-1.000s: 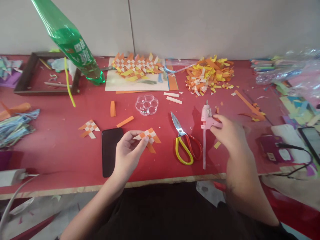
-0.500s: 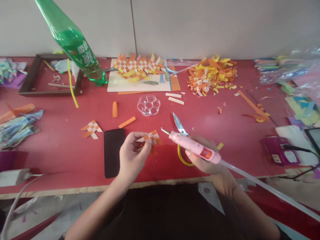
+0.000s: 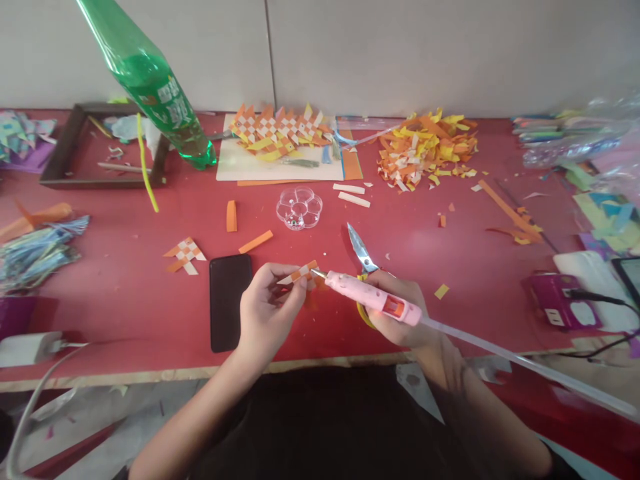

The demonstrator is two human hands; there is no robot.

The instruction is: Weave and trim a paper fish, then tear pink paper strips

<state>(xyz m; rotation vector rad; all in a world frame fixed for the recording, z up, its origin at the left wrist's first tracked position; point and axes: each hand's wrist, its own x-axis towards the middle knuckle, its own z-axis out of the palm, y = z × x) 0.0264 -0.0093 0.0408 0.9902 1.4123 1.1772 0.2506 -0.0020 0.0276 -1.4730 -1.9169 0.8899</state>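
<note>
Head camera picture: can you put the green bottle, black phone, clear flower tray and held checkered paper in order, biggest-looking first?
1. Green bottle, top cut off
2. Black phone
3. Clear flower tray
4. Held checkered paper, partly covered

A small woven paper piece [image 3: 303, 271], checked in orange and white, sits pinched between the thumb and fingers of the left hand [image 3: 267, 307], pointed ends jutting past them. The pink glue gun [image 3: 367, 293], gripped in the right hand's fingers [image 3: 383, 323], tilts slightly, its metal nozzle [image 3: 319, 273] at the piece's edge, just beyond the left fingertips; a clear glue stick [image 3: 500, 350] trails behind the right fingers.
</note>
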